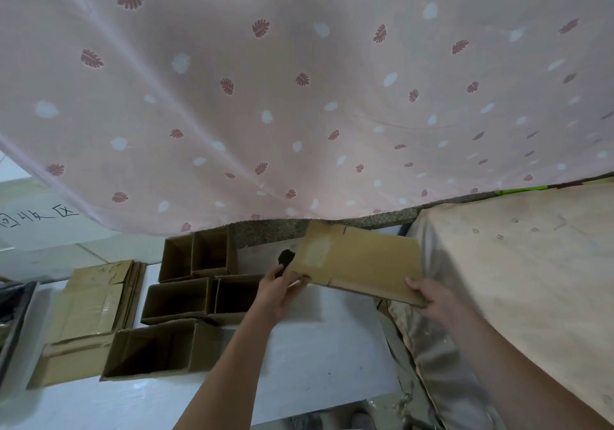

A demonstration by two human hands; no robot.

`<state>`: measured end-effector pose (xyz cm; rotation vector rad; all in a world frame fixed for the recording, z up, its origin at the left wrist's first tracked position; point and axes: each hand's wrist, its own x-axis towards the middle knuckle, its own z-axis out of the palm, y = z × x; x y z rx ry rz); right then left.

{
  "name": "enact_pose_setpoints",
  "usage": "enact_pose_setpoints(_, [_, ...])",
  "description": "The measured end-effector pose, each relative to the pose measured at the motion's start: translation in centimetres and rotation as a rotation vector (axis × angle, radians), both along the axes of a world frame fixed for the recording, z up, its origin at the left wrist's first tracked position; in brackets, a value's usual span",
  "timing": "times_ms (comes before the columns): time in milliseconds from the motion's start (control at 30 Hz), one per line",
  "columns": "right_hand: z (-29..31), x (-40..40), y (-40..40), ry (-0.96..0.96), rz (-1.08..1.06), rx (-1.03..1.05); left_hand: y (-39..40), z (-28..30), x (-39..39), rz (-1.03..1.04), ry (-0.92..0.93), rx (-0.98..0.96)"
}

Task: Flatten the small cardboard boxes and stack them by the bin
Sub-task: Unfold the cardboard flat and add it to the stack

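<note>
Hands — left (282, 288), right (428, 300) — gripping opposite ends of flattened box (362, 260), keeping it flat, likely heading for stack (96, 300).

Soft dim indoor light, faint shadows, wide-angle edge distortion

Pink curtain (299, 80), leaf-printed (dark red and white), hanging across upper view. Speckled stone ledge (265, 230) beneath its hem. Tan cloth-covered surface (531, 280) at right. White floor (315, 346). Handwritten sign (36, 218), left.
</note>
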<state>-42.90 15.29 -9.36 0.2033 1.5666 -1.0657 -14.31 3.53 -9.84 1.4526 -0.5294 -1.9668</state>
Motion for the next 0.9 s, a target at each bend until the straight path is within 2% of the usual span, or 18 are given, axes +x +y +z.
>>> enact_pose_setpoints(33, [-0.1, 0.9, 0.0, -0.013, -0.021, -0.020, 0.5, -0.1, -0.3, 0.036, 0.094, 0.054])
enact_pose_setpoints(100, [-0.4, 3.1, 0.0, -0.056, -0.051, -0.061, 1.9, -0.3, -1.5, -0.022, 0.167, 0.098])
enact_pose_setpoints(167, [-1.3, 5.5, 0.2, -0.125, -0.064, -0.099, 3.7, -0.6, -3.6, -0.103, 0.134, 0.101])
enact_pose_setpoints(267, [-2.3, 8.3, 0.4, -0.179, 0.041, -0.105, 6.1, -1.9, -6.0, -0.003, -0.007, 0.058])
enact_pose_setpoints(333, [-3.0, 8.5, 0.6, -0.112, 0.024, -0.056, 6.5, -2.8, -5.8, 0.005, -0.104, 0.042])
enact_pose_setpoints(467, [-5.2, 5.2, 1.6, 0.211, -0.153, 0.158, 5.7, -4.4, -2.9, -0.200, -0.227, 0.018])
enact_pose_setpoints(500, [-5.7, 4.7, 1.9, 0.270, -0.118, 0.185, 5.5, -4.7, -2.3, -0.233, -0.253, 0.017])
enact_pose_setpoints(567, [-6.9, 4.4, 1.9, 0.400, 0.100, 0.254, 5.2, -5.8, -1.7, -0.285, -0.356, -0.003])
enact_pose_setpoints(600, [-7.4, 4.6, 1.8, 0.454, 0.237, 0.295, 5.2, -6.3, -1.4, -0.324, -0.446, -0.031])
enact_pose_setpoints(667, [-8.4, 5.4, 1.5, 0.502, 0.379, 0.366, 5.4, -7.7, -1.2, -0.387, -0.630, -0.099])
enact_pose_setpoints(733, [-9.9, 6.4, 1.3, 0.529, 0.451, 0.399, 5.8, -9.6, -1.1, -0.402, -0.720, -0.183])
enact_pose_setpoints(833, [-12.2, 8.3, 1.4, 0.533, 0.431, 0.372, 6.7, -11.8, -1.2, -0.441, -0.836, -0.333])
enact_pose_setpoints(900, [-13.1, 9.3, 1.9, 0.589, 0.458, 0.386, 7.4, -13.4, -1.1, -0.517, -0.920, -0.342])
